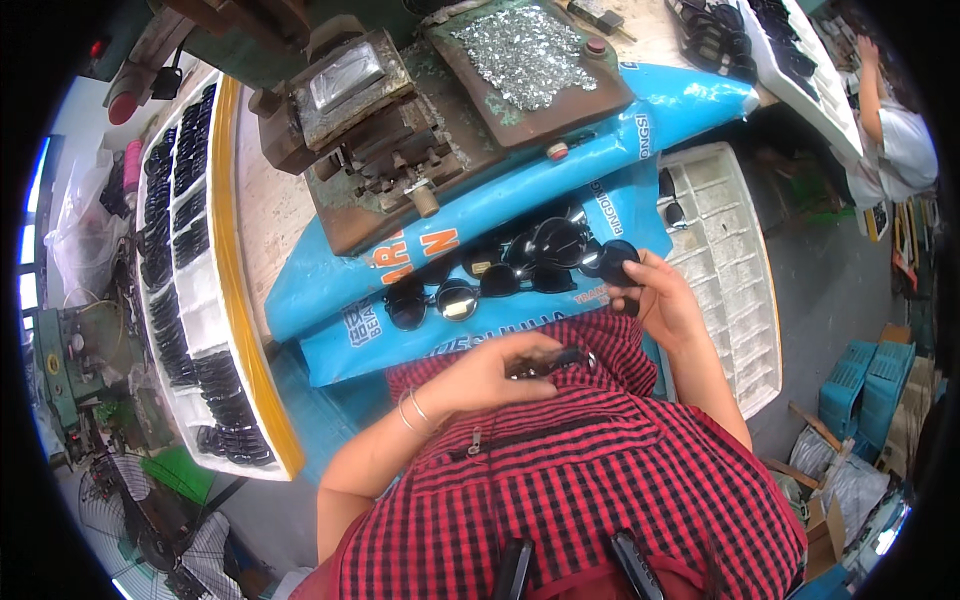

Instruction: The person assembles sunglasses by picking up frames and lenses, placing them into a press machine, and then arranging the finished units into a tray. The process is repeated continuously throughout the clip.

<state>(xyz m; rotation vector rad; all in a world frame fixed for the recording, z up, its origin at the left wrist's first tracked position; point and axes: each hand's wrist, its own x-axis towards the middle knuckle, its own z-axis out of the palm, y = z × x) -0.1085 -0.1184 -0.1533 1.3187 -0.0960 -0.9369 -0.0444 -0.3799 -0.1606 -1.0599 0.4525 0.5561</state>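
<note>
My right hand point(668, 298) pinches a pair of sunglasses point(617, 264) with a round dark lens, held over the right end of a row of glasses. My left hand point(500, 372) is closed around small black pieces point(568, 358), which look like parts of glasses and are partly hidden by the fingers. It is low over my checked apron. In front of both hands, several dark sunglasses point(527, 279) lie on a blue printed plastic sheet point(330, 350). One of them carries a pale label on its lens point(457, 301).
Beyond the sheet stands a rusty bench machine point(390, 170), with a plate of metal shavings point(525, 60). A long white tray point(215, 300) of black glasses is at left. At right is a white compartment tray point(725, 270). Another person point(895, 145) is at far right, near blue crates point(865, 385).
</note>
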